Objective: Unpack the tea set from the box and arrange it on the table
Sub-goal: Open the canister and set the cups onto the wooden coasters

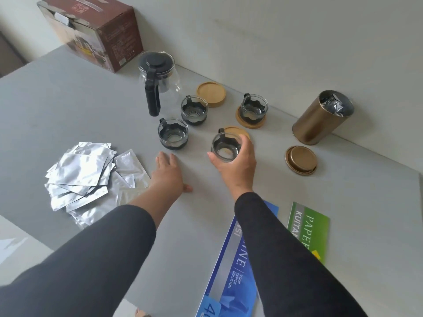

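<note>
A glass teapot (pixel 170 88) with black lid and handle stands near the wall, beside the brown box (pixel 91 33). My right hand (pixel 238 163) grips a glass cup (pixel 226 146) with a black holder, just in front of a wooden coaster (pixel 239 131). Two more cups (pixel 194 110) (pixel 172 133) stand bare on the grey table (pixel 68 106). A further cup (pixel 254 109) sits on a coaster (pixel 242 121). A spare coaster (pixel 211 94) lies by the teapot. My left hand (pixel 168 173) rests flat on the table, fingers spread, holding nothing.
A heap of silver foil sachets (pixel 80 177) lies at the left. A gold tin (pixel 320 120) with a foil bag inside stands at the right, its lid (pixel 301 160) in front. A blue paper ream (pixel 235 266) and a green packet (pixel 311 229) lie near the front edge.
</note>
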A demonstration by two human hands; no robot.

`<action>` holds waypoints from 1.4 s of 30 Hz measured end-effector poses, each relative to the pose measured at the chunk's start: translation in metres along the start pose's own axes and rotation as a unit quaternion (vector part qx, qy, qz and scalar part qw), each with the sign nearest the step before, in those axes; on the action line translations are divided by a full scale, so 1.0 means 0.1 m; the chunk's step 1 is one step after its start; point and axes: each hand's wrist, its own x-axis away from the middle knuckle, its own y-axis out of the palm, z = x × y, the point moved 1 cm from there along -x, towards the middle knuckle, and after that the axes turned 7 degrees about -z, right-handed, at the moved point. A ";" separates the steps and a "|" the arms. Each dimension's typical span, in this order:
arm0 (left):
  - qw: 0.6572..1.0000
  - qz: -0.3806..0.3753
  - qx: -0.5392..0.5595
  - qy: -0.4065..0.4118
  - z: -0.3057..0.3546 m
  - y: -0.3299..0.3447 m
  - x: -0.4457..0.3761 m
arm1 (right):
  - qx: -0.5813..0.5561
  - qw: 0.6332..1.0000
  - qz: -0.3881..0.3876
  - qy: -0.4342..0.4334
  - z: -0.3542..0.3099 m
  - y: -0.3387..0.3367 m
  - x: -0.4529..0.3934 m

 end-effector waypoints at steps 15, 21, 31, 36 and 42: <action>1.000 0.007 -0.016 -0.010 0.01 0.02 -0.03 | 0.007 0.999 -0.051 0.013 0.27 -0.08 -0.60; 1.000 0.013 0.005 -0.005 0.01 0.02 0.00 | 0.014 0.997 -0.071 0.003 0.25 -0.11 -0.58; 0.998 0.051 0.016 0.018 -0.17 -0.26 0.16 | 0.084 0.987 -0.025 -0.134 -0.49 -0.12 -0.65; 1.000 0.023 -0.020 -0.004 -0.37 -0.62 -0.16 | 0.076 0.990 -0.081 -0.091 -0.85 0.32 -0.68; 0.992 -0.046 -0.107 0.042 -0.50 -0.77 -0.46 | 0.109 0.988 -0.099 0.050 -0.94 0.73 -0.87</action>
